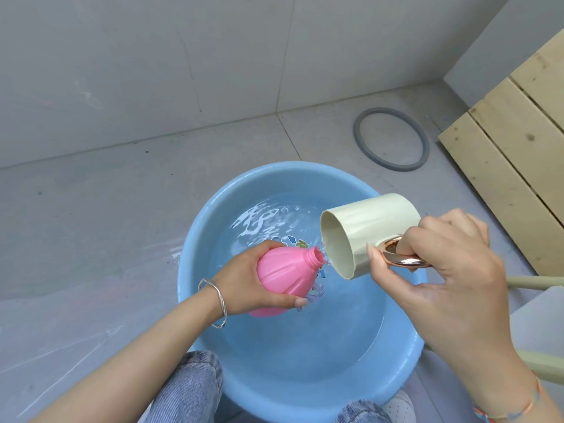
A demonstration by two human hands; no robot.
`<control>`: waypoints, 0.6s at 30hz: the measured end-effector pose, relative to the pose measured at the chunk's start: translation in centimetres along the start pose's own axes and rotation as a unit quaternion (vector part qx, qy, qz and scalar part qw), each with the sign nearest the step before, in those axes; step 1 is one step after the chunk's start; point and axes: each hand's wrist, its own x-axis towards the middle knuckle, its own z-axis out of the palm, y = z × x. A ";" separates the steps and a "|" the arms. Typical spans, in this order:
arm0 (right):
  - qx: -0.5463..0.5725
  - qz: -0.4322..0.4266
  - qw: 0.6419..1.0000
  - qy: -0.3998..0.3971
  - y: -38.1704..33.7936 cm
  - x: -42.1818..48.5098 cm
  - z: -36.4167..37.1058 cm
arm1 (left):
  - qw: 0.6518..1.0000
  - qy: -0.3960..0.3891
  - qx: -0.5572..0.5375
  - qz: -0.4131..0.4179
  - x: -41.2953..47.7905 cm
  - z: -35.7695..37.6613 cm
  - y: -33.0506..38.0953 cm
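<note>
A pink bottle [282, 279] is gripped round its ribbed belly by the left hand [244, 280], fingers and thumb curled about it. The bottle is held above the water of a blue basin [195, 239]; its long axis is tilted, with the base low and toward the person and the open threaded neck pointed up and to the right, toward the mug. A cream mug [363, 233] is held by the right hand [451, 270], whose fingers are curled through and around a shiny rose-gold handle [399, 257], with the thumb laid along it. The mug is tipped onto its side, its long axis nearly level, its open mouth turned left and down toward the bottle's neck. The mug's lower lip is just beside the neck, and a thin spill of water is seen between them. Ripples are visible on the water in the basin. The basin is set on a grey tiled floor [91, 224]. A grey ring [391, 138] lies on the floor beyond the basin, and wooden boards [512, 154] are seen at the right.
</note>
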 end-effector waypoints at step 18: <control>-0.030 -0.095 0.995 0.017 0.2 -0.5 0.8 | 0.999 -0.005 -0.031 -0.012 0.0 0.2 0.1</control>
